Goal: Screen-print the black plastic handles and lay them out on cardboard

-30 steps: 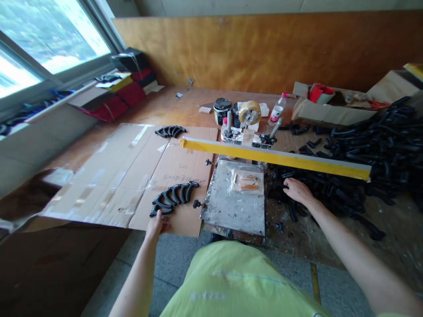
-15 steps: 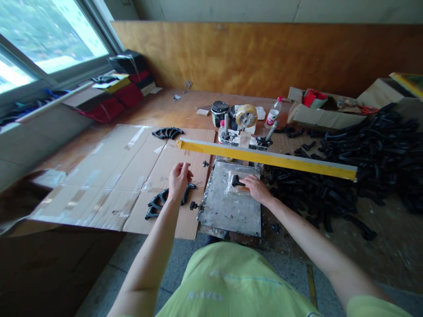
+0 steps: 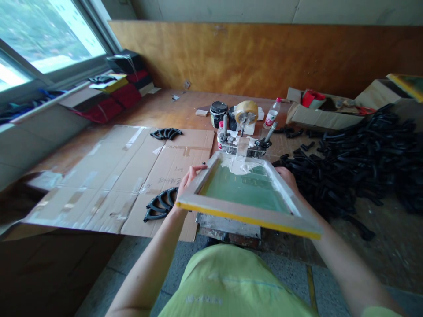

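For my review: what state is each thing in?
Framed screen: tilted, near edge raised
Left hand: holding the screen's left side
Right hand: at its right side, partly hidden
Metal plate: mostly covered
Cardboard sheet: spread flat, taped
Cardboard box: open
Rear bottle: upright, capped
Black parts at left: fanned out
Black heap: jumbled

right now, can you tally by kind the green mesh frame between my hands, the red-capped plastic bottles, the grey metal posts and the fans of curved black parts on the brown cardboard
rectangular green mesh frame between left hand and right hand: 1
red-capped plastic bottles: 2
grey metal posts: 2
fans of curved black parts: 2
total: 7
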`<state>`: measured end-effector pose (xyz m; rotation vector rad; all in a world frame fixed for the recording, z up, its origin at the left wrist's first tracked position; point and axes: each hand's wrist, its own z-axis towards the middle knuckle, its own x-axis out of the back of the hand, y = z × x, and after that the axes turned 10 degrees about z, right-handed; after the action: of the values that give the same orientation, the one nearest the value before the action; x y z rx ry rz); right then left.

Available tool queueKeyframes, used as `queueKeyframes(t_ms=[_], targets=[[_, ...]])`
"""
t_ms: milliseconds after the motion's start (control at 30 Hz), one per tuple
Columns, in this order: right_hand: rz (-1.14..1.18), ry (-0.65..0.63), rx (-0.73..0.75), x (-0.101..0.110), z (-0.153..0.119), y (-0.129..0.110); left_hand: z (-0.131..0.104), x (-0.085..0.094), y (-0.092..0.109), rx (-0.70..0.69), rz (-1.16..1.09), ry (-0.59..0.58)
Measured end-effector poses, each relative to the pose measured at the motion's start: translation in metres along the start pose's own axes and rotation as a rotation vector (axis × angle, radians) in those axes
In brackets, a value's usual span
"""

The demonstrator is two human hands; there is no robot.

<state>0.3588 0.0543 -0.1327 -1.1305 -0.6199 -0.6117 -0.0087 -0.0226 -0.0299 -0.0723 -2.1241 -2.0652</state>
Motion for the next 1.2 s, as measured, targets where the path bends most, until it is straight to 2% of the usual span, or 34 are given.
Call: queueKeyframes(t_ms=[67,167,233,300,400,467,567,633,700,800,867,967,1067,1200], targets=[[0.02,0.102,-0.027,0.011,0.019,-0.005,-0.016,0.006,-0.021,0.138,0.063,-0.067],[0.023,0.137,0.124,0.0,0.05,-0.044,-0.031,0.006,-0.059,0.26,0.128,-0.13],[-0.039,0.047,0.219,-0.019,0.066,-0.076,-0.033,0.002,-0.085,0.297,0.148,-0.125],[-0.121,-0.106,0.215,-0.038,0.075,-0.099,-0.03,-0.002,-0.106,0.293,0.194,-0.104],[-0.229,-0.283,0.158,-0.056,0.065,-0.11,-0.027,-0.005,-0.121,0.255,0.234,-0.098],[-0.254,-0.338,0.216,-0.057,0.047,-0.107,-0.026,-0.005,-0.123,0.25,0.23,-0.107],[-0.194,-0.439,0.414,-0.044,0.02,-0.103,-0.027,-0.005,-0.119,0.264,0.217,-0.108],[-0.132,-0.523,0.496,-0.034,0.014,-0.103,-0.028,-0.005,-0.115,0.281,0.204,-0.116],[-0.091,-0.561,0.488,-0.029,0.017,-0.104,-0.029,-0.005,-0.111,0.297,0.194,-0.127],[-0.087,-0.435,0.411,-0.034,0.02,-0.104,-0.029,-0.004,-0.109,0.304,0.175,-0.121],[-0.094,-0.362,0.426,-0.042,0.013,-0.103,-0.029,-0.004,-0.109,0.316,0.156,-0.117],[-0.043,-0.405,0.482,-0.046,-0.001,-0.1,-0.029,-0.004,-0.11,0.334,0.141,-0.116],[0.016,-0.37,0.382,-0.043,0.012,-0.102,-0.03,-0.003,-0.102,0.351,0.13,-0.116],[-0.04,-0.209,0.188,-0.033,0.067,-0.109,-0.031,0.003,-0.067,0.364,0.074,-0.14]])
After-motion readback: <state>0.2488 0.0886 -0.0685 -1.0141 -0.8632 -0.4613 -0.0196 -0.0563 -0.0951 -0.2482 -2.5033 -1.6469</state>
